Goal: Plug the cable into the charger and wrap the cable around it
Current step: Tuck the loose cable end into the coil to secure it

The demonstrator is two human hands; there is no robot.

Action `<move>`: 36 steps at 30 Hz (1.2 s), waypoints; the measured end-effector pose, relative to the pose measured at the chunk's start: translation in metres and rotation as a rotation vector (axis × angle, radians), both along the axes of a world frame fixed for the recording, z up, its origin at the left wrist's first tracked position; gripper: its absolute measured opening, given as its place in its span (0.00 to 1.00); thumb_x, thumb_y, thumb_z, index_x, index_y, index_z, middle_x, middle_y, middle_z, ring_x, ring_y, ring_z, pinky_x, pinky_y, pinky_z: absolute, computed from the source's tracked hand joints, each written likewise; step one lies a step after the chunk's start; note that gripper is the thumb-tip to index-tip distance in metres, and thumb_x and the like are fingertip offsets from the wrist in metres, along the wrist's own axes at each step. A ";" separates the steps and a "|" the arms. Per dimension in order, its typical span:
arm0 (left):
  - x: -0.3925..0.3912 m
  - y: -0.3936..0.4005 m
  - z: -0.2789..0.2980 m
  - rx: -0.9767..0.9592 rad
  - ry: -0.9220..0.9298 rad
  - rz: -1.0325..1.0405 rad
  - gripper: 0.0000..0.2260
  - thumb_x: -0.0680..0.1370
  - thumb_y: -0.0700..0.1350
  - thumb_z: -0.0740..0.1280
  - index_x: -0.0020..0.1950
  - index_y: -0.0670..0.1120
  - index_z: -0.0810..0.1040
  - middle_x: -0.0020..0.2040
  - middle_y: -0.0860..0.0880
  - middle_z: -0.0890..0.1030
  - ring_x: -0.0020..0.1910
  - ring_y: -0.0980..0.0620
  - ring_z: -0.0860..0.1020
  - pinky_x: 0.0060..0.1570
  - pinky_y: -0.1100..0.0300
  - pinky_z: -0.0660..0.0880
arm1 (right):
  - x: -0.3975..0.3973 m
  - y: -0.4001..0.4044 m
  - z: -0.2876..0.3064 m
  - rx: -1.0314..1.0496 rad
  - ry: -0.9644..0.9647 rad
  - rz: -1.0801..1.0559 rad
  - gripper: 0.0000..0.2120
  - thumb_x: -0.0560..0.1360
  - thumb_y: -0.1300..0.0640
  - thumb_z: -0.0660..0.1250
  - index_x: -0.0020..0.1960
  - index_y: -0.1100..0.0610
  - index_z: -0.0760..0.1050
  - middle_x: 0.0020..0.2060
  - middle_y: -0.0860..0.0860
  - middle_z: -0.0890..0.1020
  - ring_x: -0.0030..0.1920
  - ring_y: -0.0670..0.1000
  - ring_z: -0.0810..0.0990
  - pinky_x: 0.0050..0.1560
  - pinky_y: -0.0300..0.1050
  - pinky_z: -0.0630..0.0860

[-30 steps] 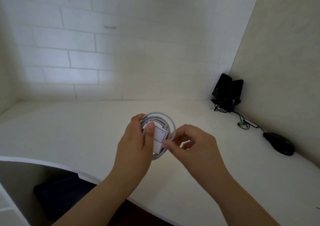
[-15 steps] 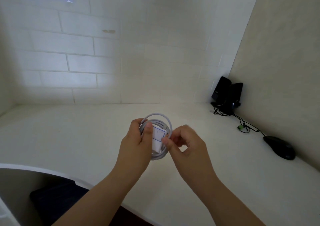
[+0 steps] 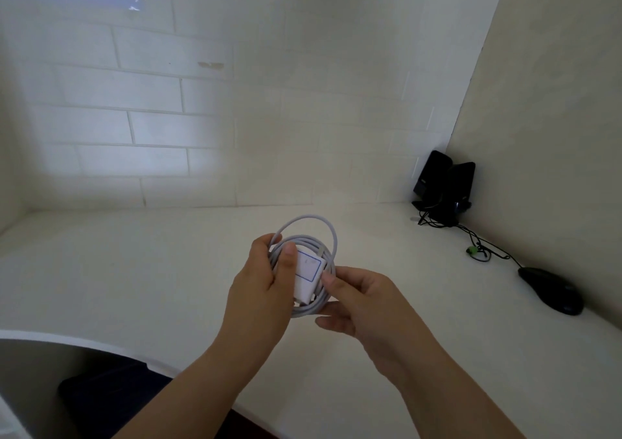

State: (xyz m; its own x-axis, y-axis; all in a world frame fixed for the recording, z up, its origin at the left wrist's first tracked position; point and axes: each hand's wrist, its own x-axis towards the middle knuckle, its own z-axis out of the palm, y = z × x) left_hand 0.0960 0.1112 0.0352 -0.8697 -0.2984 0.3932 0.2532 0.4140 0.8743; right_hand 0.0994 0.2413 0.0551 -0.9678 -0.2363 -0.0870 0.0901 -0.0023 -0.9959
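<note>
1. Charger (image 3: 308, 278): a white rectangular block with a thin blue outline on its upper face, held in the air above the middle of the white desk (image 3: 134, 270), tilted with its long axis running from upper left to lower right
2. Cable (image 3: 331, 236): white, coiled in several loose round loops about the charger; the topmost loop stands clear above the block, the lower loops bunch under its near end. Whether the plug sits in the port cannot be told
3. Left hand (image 3: 261, 287): clasps the left side of charger and coil together, thumb pressed on the block's upper left corner, fingers hidden behind
4. Right hand (image 3: 361, 299): thumb and forefinger pinch the cable at the charger's right edge; remaining fingers curl under the coil
5. Surroundings: two black speakers (image 3: 444, 186) stand in the far right corner of the desk, their dark wires (image 3: 484, 248) trailing along the right wall to a black computer mouse (image 3: 550, 290) near the right edge; all well apart from the hands
6. Open room: the desk's left half and far edge along the tiled wall (image 3: 134, 118) lie bare; the near edge curves inward at lower left
</note>
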 end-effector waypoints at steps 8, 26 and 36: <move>0.004 -0.001 -0.004 -0.039 0.049 0.011 0.15 0.77 0.52 0.55 0.62 0.50 0.67 0.44 0.55 0.77 0.43 0.60 0.76 0.36 0.67 0.70 | -0.001 -0.002 -0.003 0.212 0.147 -0.052 0.10 0.79 0.60 0.62 0.56 0.46 0.73 0.34 0.49 0.86 0.32 0.43 0.85 0.36 0.36 0.84; 0.011 0.002 -0.002 -0.147 0.136 -0.005 0.20 0.75 0.58 0.52 0.62 0.50 0.68 0.46 0.59 0.75 0.42 0.65 0.74 0.37 0.71 0.68 | -0.004 0.013 0.010 0.188 0.131 -0.003 0.08 0.75 0.70 0.65 0.48 0.59 0.76 0.49 0.62 0.85 0.42 0.54 0.86 0.41 0.43 0.86; 0.014 0.005 -0.003 -0.201 0.105 -0.021 0.20 0.76 0.58 0.53 0.64 0.50 0.67 0.52 0.55 0.77 0.45 0.58 0.75 0.39 0.74 0.68 | 0.005 0.009 0.007 0.684 0.279 -0.086 0.09 0.72 0.56 0.69 0.49 0.54 0.72 0.46 0.50 0.83 0.43 0.52 0.85 0.50 0.54 0.84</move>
